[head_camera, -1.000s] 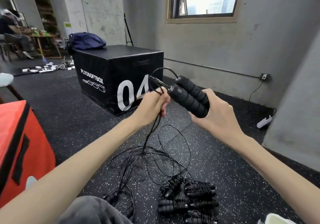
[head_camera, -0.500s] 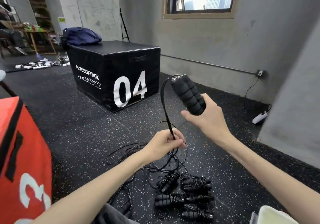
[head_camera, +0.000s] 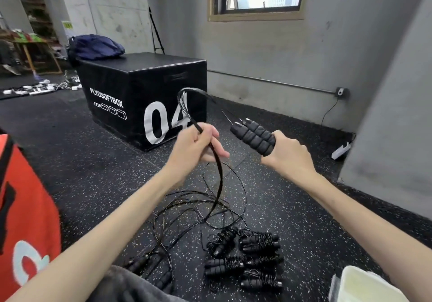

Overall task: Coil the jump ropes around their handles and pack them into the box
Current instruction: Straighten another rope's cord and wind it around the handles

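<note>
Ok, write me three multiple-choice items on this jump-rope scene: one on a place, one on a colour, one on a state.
1. Where do the coiled rope bundles lie?
A. on the black plyo box
B. on the floor in front of the person
C. in the white container

2. What colour is the box at the left edge?
A. red
B. blue
C. green

3. What is the right hand doing?
A. resting flat on the floor
B. hanging idle
C. gripping the two foam handles together

Answers:
1 B: the bundles sit on the speckled floor, low in the view, apart from the black plyo box and the white container.
2 A: its side shows red with a pale number.
3 C: its fingers curl round both handles, while the left hand holds the rope.
</note>
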